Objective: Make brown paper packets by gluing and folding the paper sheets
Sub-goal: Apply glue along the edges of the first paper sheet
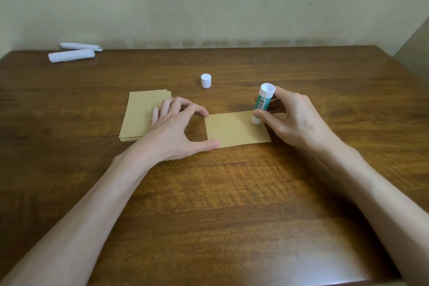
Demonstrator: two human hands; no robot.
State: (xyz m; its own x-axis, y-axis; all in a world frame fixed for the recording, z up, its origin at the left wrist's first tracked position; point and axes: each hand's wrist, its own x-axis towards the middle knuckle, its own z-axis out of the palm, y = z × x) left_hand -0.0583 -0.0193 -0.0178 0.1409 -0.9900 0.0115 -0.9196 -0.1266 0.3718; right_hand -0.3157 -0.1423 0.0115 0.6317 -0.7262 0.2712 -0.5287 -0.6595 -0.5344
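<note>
Right grip (292, 118) pinched the glue stick (263, 100), tip down on the brown sheet (234, 130). Left grip (176, 123), fingers spread, pressed the sheet's left edge to the surface (232, 193).

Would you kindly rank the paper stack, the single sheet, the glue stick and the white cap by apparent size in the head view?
1. paper stack and single sheet: about alike; the left hand hides part of the stack
2. glue stick
3. white cap

Right hand (294, 118) presses glue stick (261, 103) onto sheet (234, 130).
</note>
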